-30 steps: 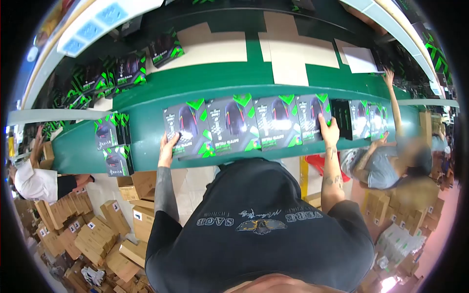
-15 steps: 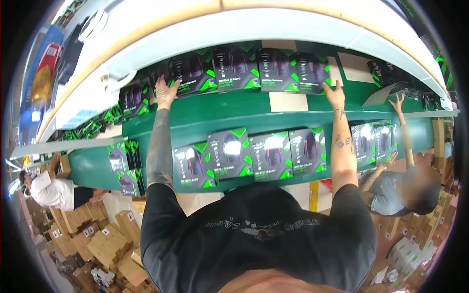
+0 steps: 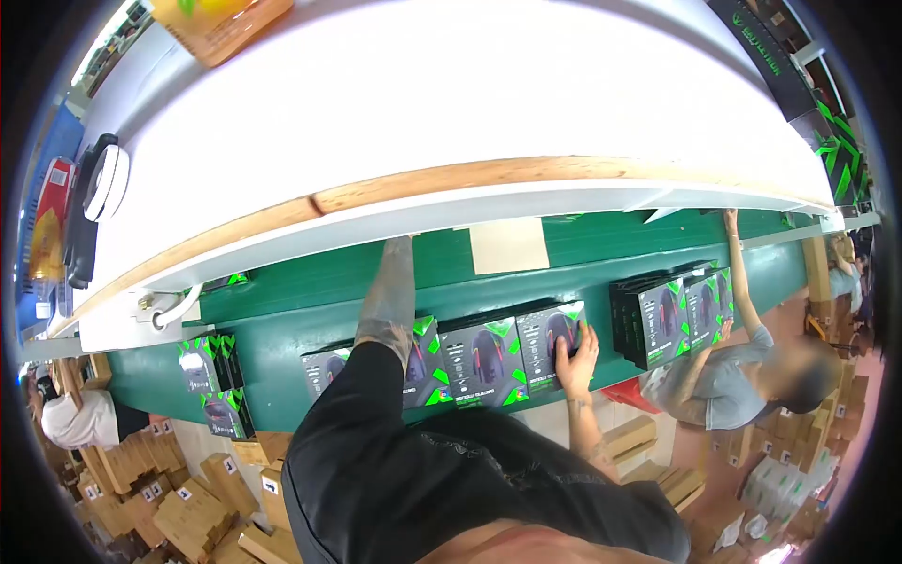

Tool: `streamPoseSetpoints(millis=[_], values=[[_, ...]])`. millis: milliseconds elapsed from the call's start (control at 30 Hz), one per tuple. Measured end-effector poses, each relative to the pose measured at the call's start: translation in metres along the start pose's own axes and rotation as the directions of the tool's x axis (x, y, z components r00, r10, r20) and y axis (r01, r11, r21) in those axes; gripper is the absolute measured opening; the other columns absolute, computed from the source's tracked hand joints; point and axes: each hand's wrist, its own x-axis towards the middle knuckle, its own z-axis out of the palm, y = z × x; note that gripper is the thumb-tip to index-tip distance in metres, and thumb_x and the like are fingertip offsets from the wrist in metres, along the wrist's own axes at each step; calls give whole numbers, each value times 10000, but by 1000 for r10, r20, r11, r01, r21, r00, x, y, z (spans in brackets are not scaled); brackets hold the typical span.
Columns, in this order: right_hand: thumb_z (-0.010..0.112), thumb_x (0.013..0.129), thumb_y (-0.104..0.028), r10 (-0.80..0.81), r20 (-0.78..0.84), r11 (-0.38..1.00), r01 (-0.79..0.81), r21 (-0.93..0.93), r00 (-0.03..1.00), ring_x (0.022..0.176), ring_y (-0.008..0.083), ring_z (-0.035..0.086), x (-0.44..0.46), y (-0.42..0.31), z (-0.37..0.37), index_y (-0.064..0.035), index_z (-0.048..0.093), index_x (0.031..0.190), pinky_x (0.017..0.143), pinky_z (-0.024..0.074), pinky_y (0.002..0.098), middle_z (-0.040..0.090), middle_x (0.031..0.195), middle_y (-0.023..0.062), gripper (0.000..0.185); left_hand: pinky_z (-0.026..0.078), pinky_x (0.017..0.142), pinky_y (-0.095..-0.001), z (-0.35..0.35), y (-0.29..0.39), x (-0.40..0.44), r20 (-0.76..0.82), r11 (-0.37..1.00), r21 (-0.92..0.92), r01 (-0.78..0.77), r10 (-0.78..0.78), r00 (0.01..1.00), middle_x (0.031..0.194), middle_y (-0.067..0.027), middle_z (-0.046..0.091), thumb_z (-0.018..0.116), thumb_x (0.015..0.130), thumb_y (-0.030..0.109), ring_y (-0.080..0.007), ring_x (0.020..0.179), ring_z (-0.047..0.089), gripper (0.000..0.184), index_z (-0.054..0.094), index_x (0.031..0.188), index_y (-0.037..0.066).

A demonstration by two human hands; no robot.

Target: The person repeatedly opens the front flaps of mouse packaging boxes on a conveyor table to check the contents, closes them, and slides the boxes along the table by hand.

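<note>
My right hand (image 3: 575, 362) grips the right side of a gaming mouse box (image 3: 545, 343), thumb on its printed front and fingers at the edge. This black and green box ends a front row, with another gaming mouse box (image 3: 481, 365) right beside it. Further left, a gaming mouse box (image 3: 427, 367) is partly covered by my left arm (image 3: 390, 287), and one more box (image 3: 324, 368) shows beyond the sleeve. My left forearm reaches across the green table and passes under the shelf edge, which hides my left hand.
The white shelf (image 3: 451, 103) with a wooden edge overhangs the green table (image 3: 282, 320). A pale card (image 3: 508, 246) lies near the shelf. Boxes are stacked at left (image 3: 225, 414) and right (image 3: 662, 320). A co-worker (image 3: 723, 381) stands at right, another person (image 3: 80, 409) at left.
My right hand has come back from the rear row to a front-row box. My left hand has gone out of sight under the shelf. The view has shifted, and the shelf now hides the rear boxes.
</note>
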Motion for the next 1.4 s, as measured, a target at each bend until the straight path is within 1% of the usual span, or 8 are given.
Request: streamPoseSetpoints(millis=[433,733,1000,1133,1200,1233,1333,1400], values=[[644,852,-323,64,-72,989,-73,-130,995,1228,409,481,-2,-14,-1,-34,535,1313,1044,371,487,518,1316,253,555,475,822,-403,17,15,44,86,877,-435,204,-185,979,1147,-70,633,603,904,447,-228,916,567,453,613,1205,109],[551,929,-436,-97,-16,977,92,-192,995,1206,417,509,-2,-6,8,-96,460,1425,1002,410,503,529,1325,239,608,511,817,-351,-214,-140,-189,230,-245,-956,160,-290,929,1068,-48,658,634,931,353,-187,857,625,331,623,1128,87],[490,939,-532,-143,-20,945,131,-298,990,1153,405,547,4,9,17,-166,448,1436,961,447,510,541,1309,214,619,543,875,-425,-315,-381,-417,-216,-41,-907,-420,-809,547,1171,-43,616,626,953,265,-211,973,641,368,522,1262,93],[472,944,-528,-26,20,948,31,-316,999,1174,401,536,-1,-15,8,-163,449,1435,976,434,506,532,1319,229,612,510,912,-384,-296,-486,-444,-278,171,-916,-362,-923,267,1310,-63,566,645,945,248,-193,1095,592,566,419,1436,82],[503,941,-500,-43,6,941,43,-334,999,1174,401,538,12,4,18,-154,442,1437,989,428,499,529,1321,232,608,439,988,-335,-276,-516,-453,-230,233,-972,-14,-947,226,1358,-74,551,646,948,284,-187,1180,541,631,387,1479,61],[524,939,-477,-47,15,942,50,-331,999,1181,396,539,10,3,17,-134,434,1441,999,426,489,525,1332,231,614,348,1064,-333,-243,-573,-469,-292,388,-873,294,-900,323,1348,-73,564,644,914,468,-163,1250,480,762,377,1483,36],[622,920,-361,-219,182,975,207,85,959,1246,353,514,25,23,10,-27,435,1420,1050,399,428,501,1383,226,630,392,1007,-318,-231,-581,-439,-358,438,-890,124,-841,405,1234,-82,628,649,939,345,-187,1116,554,510,566,1325,23],[678,888,-268,-43,170,994,25,107,985,1150,292,568,18,-7,1,18,490,1352,1006,426,389,591,1247,199,576,438,901,-351,-241,-599,-462,-573,894,-160,418,-429,699,1067,-86,659,622,944,302,-210,981,572,343,651,1156,35]])
